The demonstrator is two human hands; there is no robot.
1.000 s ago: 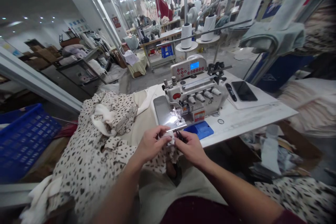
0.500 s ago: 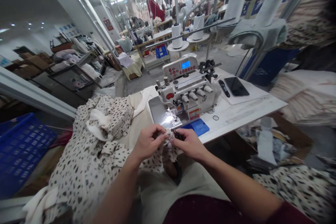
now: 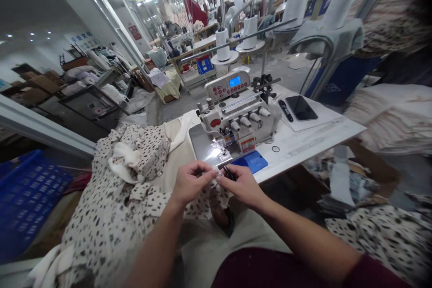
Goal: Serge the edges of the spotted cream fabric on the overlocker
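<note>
In front of the overlock sewing machine (image 3: 238, 119), both hands pinch the edge of a cream fabric with black spots (image 3: 197, 207). My left hand (image 3: 189, 184) is closed on it, thumb and fingertips together. My right hand (image 3: 245, 186) is closed too, its thumb pressing on the cloth near the left fingertips. A small dark tool (image 3: 229, 173) shows under the right fingers; its kind is mostly hidden. The gathered edge lies just before the machine's metal plate (image 3: 205, 146). More of the spotted fabric spreads leftward in a heap.
A blue plastic piece (image 3: 253, 162) sits by the machine's front. A phone (image 3: 301, 108) and a black pen-like object (image 3: 285, 110) lie on the table (image 3: 320, 128). Thread cones (image 3: 222, 45) stand behind. A blue basket (image 3: 30, 202) is at left, with a scrap box (image 3: 367, 168) at right.
The view has shifted slightly. Both hands stay nearly in place, pinching the spotted fabric, with only small finger movement.
</note>
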